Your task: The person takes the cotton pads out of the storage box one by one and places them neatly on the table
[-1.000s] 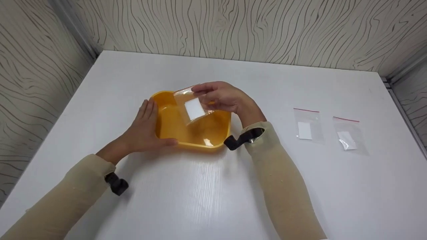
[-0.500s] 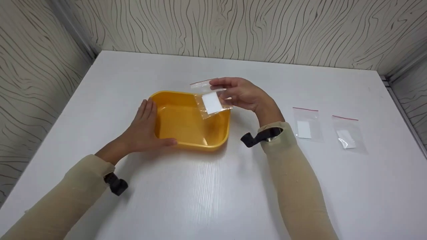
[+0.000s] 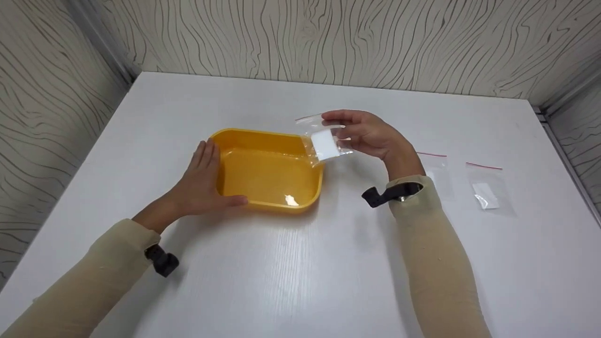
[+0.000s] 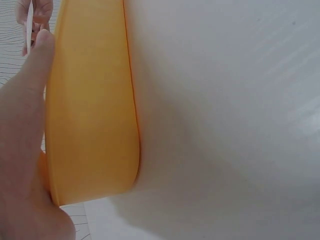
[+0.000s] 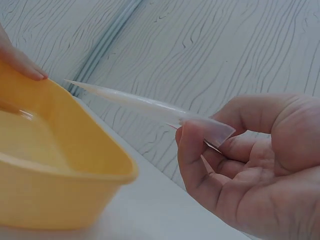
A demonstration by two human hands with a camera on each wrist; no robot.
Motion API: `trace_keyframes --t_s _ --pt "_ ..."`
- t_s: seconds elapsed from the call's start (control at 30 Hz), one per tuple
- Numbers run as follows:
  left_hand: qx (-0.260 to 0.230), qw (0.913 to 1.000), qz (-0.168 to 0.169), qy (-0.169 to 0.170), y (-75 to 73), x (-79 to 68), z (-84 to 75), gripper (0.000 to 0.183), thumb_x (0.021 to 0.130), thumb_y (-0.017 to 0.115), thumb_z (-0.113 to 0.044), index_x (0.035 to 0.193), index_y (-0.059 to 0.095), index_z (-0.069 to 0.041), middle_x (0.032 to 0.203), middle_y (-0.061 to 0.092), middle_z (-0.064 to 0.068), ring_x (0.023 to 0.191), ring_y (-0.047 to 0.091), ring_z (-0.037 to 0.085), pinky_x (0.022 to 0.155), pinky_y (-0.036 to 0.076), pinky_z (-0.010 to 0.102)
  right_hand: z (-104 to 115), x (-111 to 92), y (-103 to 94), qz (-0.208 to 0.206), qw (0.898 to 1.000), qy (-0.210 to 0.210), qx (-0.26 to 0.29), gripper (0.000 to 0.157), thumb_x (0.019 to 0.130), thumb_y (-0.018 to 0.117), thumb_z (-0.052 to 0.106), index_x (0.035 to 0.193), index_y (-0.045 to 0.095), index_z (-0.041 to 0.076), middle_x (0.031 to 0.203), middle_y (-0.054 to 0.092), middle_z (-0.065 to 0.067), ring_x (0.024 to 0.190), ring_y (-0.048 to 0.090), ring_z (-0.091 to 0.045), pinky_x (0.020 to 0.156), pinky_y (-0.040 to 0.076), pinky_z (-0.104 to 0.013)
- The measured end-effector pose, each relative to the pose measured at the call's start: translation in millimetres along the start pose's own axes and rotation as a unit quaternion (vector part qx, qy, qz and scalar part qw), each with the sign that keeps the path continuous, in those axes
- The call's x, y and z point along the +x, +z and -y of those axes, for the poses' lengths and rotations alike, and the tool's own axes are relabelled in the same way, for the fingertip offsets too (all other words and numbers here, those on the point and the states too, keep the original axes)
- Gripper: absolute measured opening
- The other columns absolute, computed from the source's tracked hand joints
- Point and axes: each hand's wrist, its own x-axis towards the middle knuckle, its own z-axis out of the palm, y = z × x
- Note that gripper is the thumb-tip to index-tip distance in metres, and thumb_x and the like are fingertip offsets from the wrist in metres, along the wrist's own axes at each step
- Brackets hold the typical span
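A small clear zip bag (image 3: 324, 144) with a white rectangle inside is pinched between the thumb and fingers of my right hand (image 3: 368, 134). It hangs over the right rim of a yellow plastic basin (image 3: 263, 204). Seen edge-on in the right wrist view, the bag (image 5: 145, 106) points toward the basin. My left hand (image 3: 195, 183) rests against the basin's left end, its fingers straight along the wall and its thumb (image 4: 37, 57) lying on the near rim.
Two similar bags lie flat at the right of the white table (image 3: 281, 281): one bag (image 3: 439, 176) partly behind my right forearm, the other bag (image 3: 488, 190) in full view. Wood-grain panels (image 3: 310, 42) stand behind and at the sides.
My right hand has moved right with the bag, from over the basin's middle to its right rim. The right forearm now covers part of one lying bag. My left hand stays in place.
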Motion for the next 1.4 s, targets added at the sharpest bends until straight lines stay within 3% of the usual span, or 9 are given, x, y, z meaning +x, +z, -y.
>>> trace_keyframes --t_s 0.17,0.43,0.7,1.0,1.4 --pt "-0.004 1.0000 0.001 0.000 -0.9 -0.9 -1.2 0.138 0.080 0.069 -0.074 0.156 -0.010 0.010 0.165 -0.018 0.025 0.153 -0.021 0.038 0.124 0.002 0.056 1 -9 -15.4 -0.005 1.000 -0.004 0.010 0.053 0.094 0.056 -0.013 0.145 0.049 -0.003 0.141 0.051 -0.013 0.102 0.058 -0.021 0.079 0.057 -0.022" --pt "0.004 1.0000 0.006 0.000 0.8 0.6 0.2 0.138 0.080 0.067 -0.075 0.156 -0.012 0.009 0.165 -0.020 0.024 0.152 -0.023 0.037 0.124 -0.001 0.053 -4 -25 -42.4 -0.018 0.999 -0.014 0.027 0.035 0.096 0.061 -0.009 0.126 0.068 0.008 0.137 0.054 -0.013 0.084 0.057 -0.015 0.074 0.055 -0.020" --pt "0.005 1.0000 0.006 -0.001 1.0 1.2 0.8 0.139 0.079 0.067 -0.076 0.156 -0.011 0.010 0.165 -0.019 0.024 0.153 -0.022 0.036 0.124 -0.003 0.053 -15 -39 -64.5 -0.042 0.999 -0.002 0.035 0.041 0.096 0.061 -0.009 0.135 0.062 0.004 0.136 0.054 -0.009 0.090 0.057 -0.014 0.075 0.054 -0.020" --pt "0.003 1.0000 0.006 -0.006 0.0 0.6 0.7 0.140 0.079 0.067 -0.077 0.156 -0.012 0.009 0.165 -0.019 0.023 0.153 -0.022 0.036 0.124 0.000 0.054 -25 -54 -83.7 -0.065 0.997 0.008 0.026 0.039 0.096 0.061 -0.008 0.132 0.064 0.007 0.132 0.056 -0.006 0.102 0.058 -0.017 0.079 0.055 -0.021" --pt "-0.008 0.9999 0.010 -0.008 -0.2 -0.3 -0.1 0.138 0.080 0.068 -0.075 0.157 -0.012 0.007 0.165 -0.021 0.021 0.152 -0.024 0.035 0.124 -0.001 0.054 -39 -64 -99.5 -0.083 0.996 0.023 -0.019 0.051 0.096 0.060 -0.008 0.145 0.046 -0.002 0.137 0.051 -0.008 0.102 0.055 -0.017 0.078 0.054 -0.020"
